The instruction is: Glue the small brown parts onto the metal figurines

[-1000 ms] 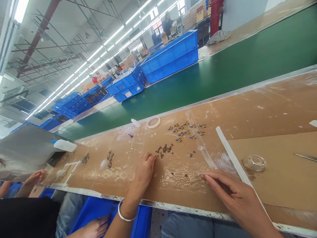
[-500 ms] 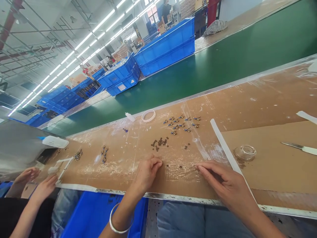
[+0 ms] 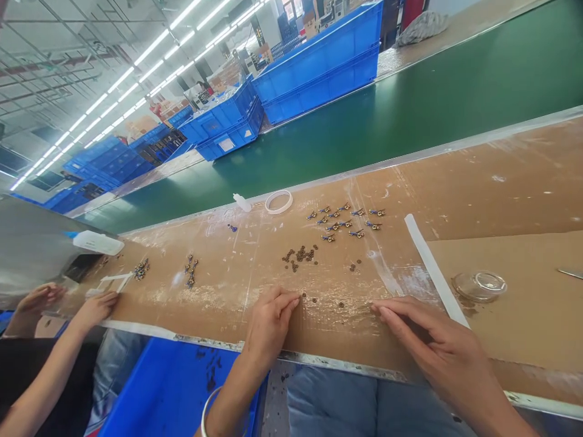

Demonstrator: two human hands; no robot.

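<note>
My left hand [image 3: 272,318] is closed in a pinch just above the brown work surface, with a small dark disc [image 3: 303,295] at its fingertips. Thumb and forefinger of my right hand [image 3: 435,343] are pressed together farther right; whatever sits between them is too small to name. Two more loose discs lie between the hands, one being a dark disc [image 3: 341,304]. Beyond them is a pile of similar dark discs [image 3: 301,255], with a few apart to the right. Several small blue-and-brass parts [image 3: 345,224] are spread behind the pile.
A tape roll [image 3: 279,202] and small white bottle [image 3: 242,203] lie near the green conveyor belt [image 3: 319,145]. To the right are a white strip [image 3: 428,261], clear cup [image 3: 480,285] and knife [image 3: 571,274]. At left, a co-worker's hands [image 3: 93,309] work near blue-and-brass parts [image 3: 141,269].
A dark disc now shows at my left fingertips, where none was visible before. Both hands stay pinched. The camera view has shifted slightly, and the co-worker's nearer hand has moved a little.
</note>
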